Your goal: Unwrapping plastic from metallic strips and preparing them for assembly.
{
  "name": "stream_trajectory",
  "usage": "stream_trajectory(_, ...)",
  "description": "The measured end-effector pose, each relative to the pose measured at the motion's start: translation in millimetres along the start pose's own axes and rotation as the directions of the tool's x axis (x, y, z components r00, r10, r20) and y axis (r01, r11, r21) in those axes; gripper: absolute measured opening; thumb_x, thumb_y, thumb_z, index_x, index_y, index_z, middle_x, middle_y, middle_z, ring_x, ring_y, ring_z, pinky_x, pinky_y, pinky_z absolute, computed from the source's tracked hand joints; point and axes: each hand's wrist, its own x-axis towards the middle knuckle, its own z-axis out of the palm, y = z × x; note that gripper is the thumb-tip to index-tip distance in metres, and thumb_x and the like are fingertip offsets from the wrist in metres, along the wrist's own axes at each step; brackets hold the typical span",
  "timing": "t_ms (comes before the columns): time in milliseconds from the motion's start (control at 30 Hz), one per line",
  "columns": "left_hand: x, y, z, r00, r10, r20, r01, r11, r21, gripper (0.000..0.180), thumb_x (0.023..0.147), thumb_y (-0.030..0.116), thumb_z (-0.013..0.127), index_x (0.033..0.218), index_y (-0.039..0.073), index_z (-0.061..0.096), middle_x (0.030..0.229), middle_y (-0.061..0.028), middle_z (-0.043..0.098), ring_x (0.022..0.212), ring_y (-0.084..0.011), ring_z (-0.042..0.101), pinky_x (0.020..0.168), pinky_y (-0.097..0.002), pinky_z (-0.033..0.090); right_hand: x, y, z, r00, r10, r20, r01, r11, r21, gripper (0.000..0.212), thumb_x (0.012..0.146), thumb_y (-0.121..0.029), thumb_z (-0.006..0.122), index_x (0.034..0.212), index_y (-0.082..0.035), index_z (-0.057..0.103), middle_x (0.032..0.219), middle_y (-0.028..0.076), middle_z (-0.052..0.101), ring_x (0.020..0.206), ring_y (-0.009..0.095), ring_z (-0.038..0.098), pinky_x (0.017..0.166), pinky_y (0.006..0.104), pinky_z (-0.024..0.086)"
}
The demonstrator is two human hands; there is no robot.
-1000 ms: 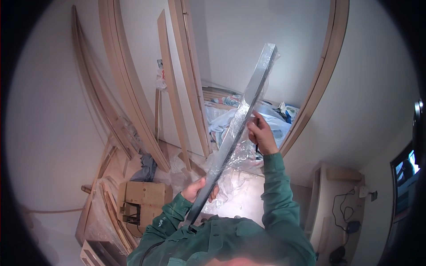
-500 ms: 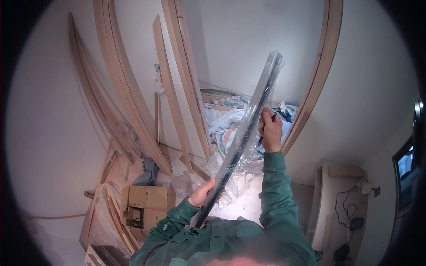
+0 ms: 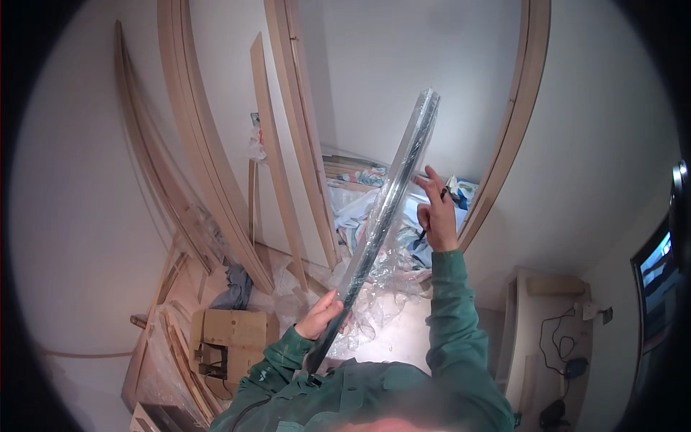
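A long, dark metal rail [image 3: 385, 209] in clear plastic wrap slants across the middle, its far end up and to the right. Its near end reaches my green jacket. My left hand [image 3: 322, 317] is closed around the lower part of the rail. Right of the rail, my right hand [image 3: 439, 216] keeps a slim black tool [image 3: 445, 193] tucked in its bent fingers; its exact kind cannot be made out. The forefinger and another finger stretch toward the rail's wrap, close to its edge. Loose clear film [image 3: 378, 306] hangs and lies below the rail.
A wooden door frame [image 3: 504, 137] stands ahead, with cloths and boards [image 3: 360, 176] heaped on the floor inside it. Long wooden strips [image 3: 277, 165] lean at left, above an open cardboard box [image 3: 241, 331]. To the right, a shelf unit [image 3: 540, 338] bears cables and an adapter.
My right hand has let go of the rail, its fingers now stretched out beside it. The rail's far end has shifted slightly left and down; my left hand still grips it.
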Motion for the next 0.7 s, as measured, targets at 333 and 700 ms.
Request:
stream_trajectory(333,1.1,3.7,17.4,0.993,-0.065,0.094,0.064,0.998,0.015,0.059,0.092,0.058,0.043,0.095,0.0,0.051,0.073,-0.0078,0.054,0.059,-0.0134,0.053,0.053,-0.0253,0.046,51.5,24.5,10.9,0.999,-0.001,-0.039,0.007,0.99,0.138,0.016,0.097,-0.018,0.051,0.097,-0.005,0.059,0.073,-0.003,0.055,0.05,0.003,0.043,0.043,0.0207,0.032)
stream_trajectory(700,15.9,-9.6,2.8,0.798,-0.062,0.6,0.416,0.777,-0.473,0.064,0.086,0.068,0.045,0.09,0.004,0.042,0.061,-0.0043,0.046,0.044,-0.0115,0.044,0.039,-0.0218,0.038,68.6,9.2,8.5,0.985,-0.042,-0.167,0.046,0.999,0.019,0.02,0.096,-0.024,0.05,0.095,-0.007,0.061,0.061,-0.004,0.052,0.043,0.005,0.04,0.037,0.0219,0.025)
